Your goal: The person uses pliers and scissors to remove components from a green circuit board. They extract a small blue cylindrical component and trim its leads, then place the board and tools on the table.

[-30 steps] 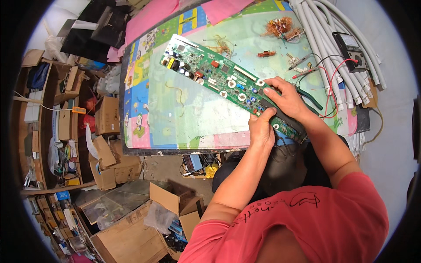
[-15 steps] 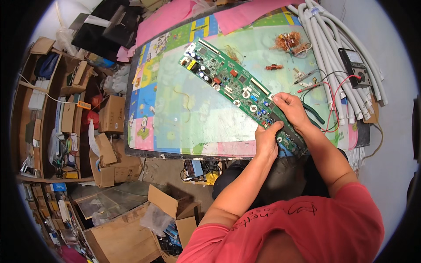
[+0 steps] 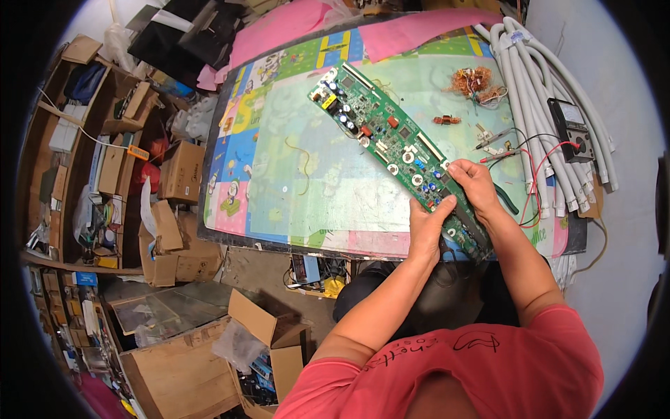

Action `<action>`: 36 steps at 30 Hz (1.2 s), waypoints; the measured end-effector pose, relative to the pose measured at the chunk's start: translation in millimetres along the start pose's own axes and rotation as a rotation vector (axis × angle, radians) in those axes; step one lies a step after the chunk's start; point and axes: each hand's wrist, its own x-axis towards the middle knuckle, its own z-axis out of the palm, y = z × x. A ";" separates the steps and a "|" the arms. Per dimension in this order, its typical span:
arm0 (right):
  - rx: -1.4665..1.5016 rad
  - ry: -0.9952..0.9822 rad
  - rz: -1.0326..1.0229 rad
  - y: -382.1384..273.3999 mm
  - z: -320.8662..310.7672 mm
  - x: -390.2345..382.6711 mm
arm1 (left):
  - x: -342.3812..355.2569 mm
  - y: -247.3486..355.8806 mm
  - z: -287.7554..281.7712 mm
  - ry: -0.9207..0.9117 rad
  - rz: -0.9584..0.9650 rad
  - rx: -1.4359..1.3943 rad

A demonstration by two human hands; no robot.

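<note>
A long green circuit board (image 3: 382, 133) slants across the front right of the table, its far end up and to the left. Capacitors, chips and white connectors cover its top face. My left hand (image 3: 427, 229) grips its near-left edge, thumb on top. On the opposite edge my right hand (image 3: 473, 183) holds it, thumb and fingers closed on the rim. The fingers under the board are hidden. Beside my right hand, a tool with dark green handles (image 3: 506, 200) lies partly covered.
A black multimeter (image 3: 574, 133) with red and black probe leads rests on white pipes (image 3: 530, 91) at the right. A copper wire tangle (image 3: 472, 82) and a small copper coil (image 3: 447, 120) lie behind the board. Shelves (image 3: 59, 174) and cardboard boxes (image 3: 183, 171) stand left.
The whole view has shifted slightly. Both hands keep their hold on the circuit board, which looks a little steeper than before.
</note>
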 end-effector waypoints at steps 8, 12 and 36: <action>0.040 -0.072 0.112 1.6 7.8 -7.5 | 32.7 44.4 -26.9 0.136 0.349 0.051; 0.214 -0.199 0.255 18.6 13.0 -10.0 | 42.8 70.0 -41.0 0.002 0.373 -0.052; -0.351 -0.423 0.059 8.0 25.4 -10.0 | 3.2 91.6 -33.1 -0.089 0.282 0.004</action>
